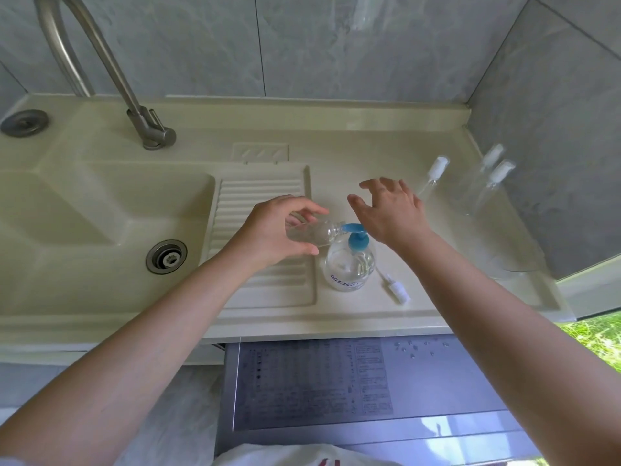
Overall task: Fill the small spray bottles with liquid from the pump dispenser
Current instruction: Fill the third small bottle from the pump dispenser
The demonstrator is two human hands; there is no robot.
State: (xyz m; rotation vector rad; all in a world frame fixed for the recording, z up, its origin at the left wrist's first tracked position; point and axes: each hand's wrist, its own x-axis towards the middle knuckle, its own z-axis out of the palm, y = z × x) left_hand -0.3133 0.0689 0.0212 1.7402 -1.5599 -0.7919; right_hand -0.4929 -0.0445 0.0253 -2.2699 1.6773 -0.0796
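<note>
At centre frame my left hand (pixel 279 230) grips an uncapped small spray bottle (pixel 311 233), tilted with its neck against the blue nozzle of the pump dispenser (pixel 349 264). My right hand (pixel 389 210) hovers over the pump head, fingers spread, holding nothing. Its level I cannot tell, so I judge filling under way. The removed spray cap (pixel 396 290) lies just right of the dispenser. Three capped spray bottles (pixel 484 183) stand at right on the counter (pixel 353 153), seemingly empty and outstanding.
</note>
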